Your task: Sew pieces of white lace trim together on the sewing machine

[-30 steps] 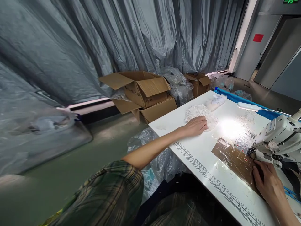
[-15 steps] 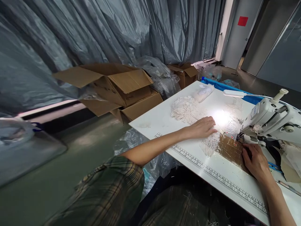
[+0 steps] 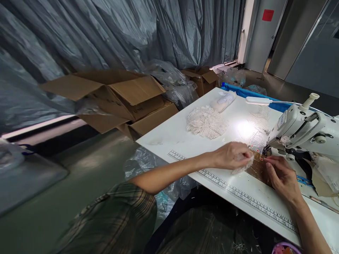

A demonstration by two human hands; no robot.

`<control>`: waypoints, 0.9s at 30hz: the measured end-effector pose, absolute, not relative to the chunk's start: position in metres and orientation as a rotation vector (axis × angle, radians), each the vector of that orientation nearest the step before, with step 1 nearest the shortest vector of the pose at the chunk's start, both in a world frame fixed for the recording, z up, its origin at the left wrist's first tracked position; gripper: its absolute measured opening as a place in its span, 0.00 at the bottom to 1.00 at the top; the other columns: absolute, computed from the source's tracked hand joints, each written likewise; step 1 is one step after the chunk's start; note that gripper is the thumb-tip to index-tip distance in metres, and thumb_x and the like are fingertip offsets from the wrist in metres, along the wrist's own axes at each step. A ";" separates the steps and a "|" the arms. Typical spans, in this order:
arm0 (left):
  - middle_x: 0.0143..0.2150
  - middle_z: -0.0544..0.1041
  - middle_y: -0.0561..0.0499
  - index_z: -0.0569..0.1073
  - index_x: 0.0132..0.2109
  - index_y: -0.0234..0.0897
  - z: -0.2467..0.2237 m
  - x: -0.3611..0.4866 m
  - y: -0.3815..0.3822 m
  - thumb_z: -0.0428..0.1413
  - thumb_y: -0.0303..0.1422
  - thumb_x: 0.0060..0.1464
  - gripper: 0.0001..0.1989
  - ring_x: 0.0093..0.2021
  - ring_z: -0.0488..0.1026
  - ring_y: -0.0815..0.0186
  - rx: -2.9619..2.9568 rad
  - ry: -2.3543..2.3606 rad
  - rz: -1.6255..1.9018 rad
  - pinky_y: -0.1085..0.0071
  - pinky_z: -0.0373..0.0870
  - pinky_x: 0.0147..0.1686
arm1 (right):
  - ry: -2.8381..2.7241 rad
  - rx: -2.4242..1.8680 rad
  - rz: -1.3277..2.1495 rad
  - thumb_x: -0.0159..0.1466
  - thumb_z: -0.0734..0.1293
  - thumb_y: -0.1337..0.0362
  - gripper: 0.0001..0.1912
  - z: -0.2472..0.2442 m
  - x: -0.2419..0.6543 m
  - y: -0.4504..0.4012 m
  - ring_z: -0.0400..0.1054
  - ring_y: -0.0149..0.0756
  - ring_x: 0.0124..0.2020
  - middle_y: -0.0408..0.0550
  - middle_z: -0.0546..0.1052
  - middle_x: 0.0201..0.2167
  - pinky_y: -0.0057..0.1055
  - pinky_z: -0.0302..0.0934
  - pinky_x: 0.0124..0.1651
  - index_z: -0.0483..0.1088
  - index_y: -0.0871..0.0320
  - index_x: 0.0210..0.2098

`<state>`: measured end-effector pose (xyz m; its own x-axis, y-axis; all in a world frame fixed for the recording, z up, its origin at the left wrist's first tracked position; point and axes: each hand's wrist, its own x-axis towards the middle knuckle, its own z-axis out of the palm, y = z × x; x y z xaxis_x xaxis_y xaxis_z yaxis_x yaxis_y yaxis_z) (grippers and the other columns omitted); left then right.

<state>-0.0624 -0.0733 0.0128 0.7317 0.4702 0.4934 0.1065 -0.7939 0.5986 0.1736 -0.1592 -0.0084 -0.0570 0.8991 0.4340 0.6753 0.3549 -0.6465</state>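
Observation:
My left hand (image 3: pixel 233 156) is closed around a small piece of white lace (image 3: pixel 244 165), holding it near the left edge of a shiny brown sheet (image 3: pixel 257 170) on the table. My right hand (image 3: pixel 283 176) rests over the right side of that sheet, thumb and forefinger drawn together close to the presser foot; what they grip is hidden or too small. The white sewing machine (image 3: pixel 299 130) stands just beyond. Red marks dot the sheet beside its needle. More white lace (image 3: pixel 259 138) lies behind the needle, under a bright lamp spot.
A fanned pile of lace pieces (image 3: pixel 206 122) and a wrapped bundle (image 3: pixel 224 101) lie farther back on the white table (image 3: pixel 164 141). A printed ruler (image 3: pixel 246 201) follows its front edge. Blue scissors-like handles (image 3: pixel 304 181) lie at right. Open cardboard boxes (image 3: pixel 137 92) stand beyond the table's left.
My left hand has come nearer to me, lifting lace off the table and away from the pile. My right hand has shifted up toward the needle, its fingertips drawing together. The view has turned slightly.

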 end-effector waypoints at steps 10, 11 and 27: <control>0.33 0.75 0.53 0.68 0.40 0.34 0.040 -0.059 -0.089 0.57 0.36 0.56 0.10 0.33 0.74 0.71 1.729 0.529 0.548 0.76 0.68 0.31 | -1.615 -1.094 1.675 0.58 0.72 0.48 0.28 0.013 0.155 -0.169 0.74 0.37 0.39 0.49 0.79 0.44 0.37 0.72 0.43 0.72 0.52 0.55; 0.34 0.75 0.52 0.69 0.41 0.34 0.038 -0.063 -0.082 0.57 0.36 0.57 0.10 0.33 0.74 0.71 1.777 0.588 0.543 0.76 0.67 0.31 | -1.579 -1.166 1.667 0.57 0.72 0.49 0.29 0.011 0.156 -0.168 0.73 0.35 0.36 0.49 0.78 0.43 0.34 0.72 0.37 0.71 0.53 0.55; 0.44 0.77 0.50 0.80 0.43 0.43 0.010 -0.025 -0.019 0.62 0.32 0.58 0.05 0.43 0.74 0.67 2.572 0.159 0.306 0.72 0.70 0.41 | -1.340 -1.690 0.679 0.59 0.65 0.48 0.22 -0.008 0.188 -0.152 0.68 0.37 0.28 0.49 0.77 0.29 0.35 0.65 0.32 0.76 0.58 0.43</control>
<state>-0.0250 -0.0192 0.0100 0.9673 0.1738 0.1850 0.0513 -0.8475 0.5282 0.1876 -0.1518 -0.0078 0.2776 0.9565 0.0893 0.4933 -0.0622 -0.8677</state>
